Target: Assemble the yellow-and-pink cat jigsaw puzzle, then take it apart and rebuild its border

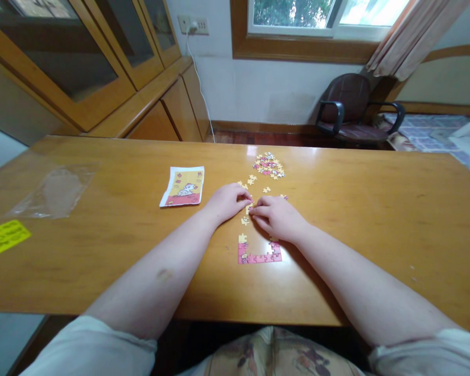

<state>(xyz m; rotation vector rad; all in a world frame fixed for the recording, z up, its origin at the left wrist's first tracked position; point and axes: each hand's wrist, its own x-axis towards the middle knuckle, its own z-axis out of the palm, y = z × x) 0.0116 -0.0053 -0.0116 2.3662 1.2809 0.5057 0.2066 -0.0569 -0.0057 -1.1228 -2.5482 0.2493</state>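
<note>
Both hands meet over a few yellow jigsaw pieces (249,209) on the wooden table. My left hand (230,201) comes from the left, its fingers bent and closed at the upper end of these pieces. From the right, my right hand (278,216) has its thumb and fingers drawn together on a yellow piece. Fingers partly hide what each hand touches. Nearer to me lies a joined pink puzzle border (260,258), U-shaped, with yellow pieces at its upper ends. One loose yellow piece (245,221) sits just below the fingertips.
Beyond the hands is a heap of mixed puzzle pieces (269,165), with several loose ones nearby. A reference picture (186,186) of a white animal lies to the left. Farther left are a clear plastic bag (57,190) and a yellow label (6,239).
</note>
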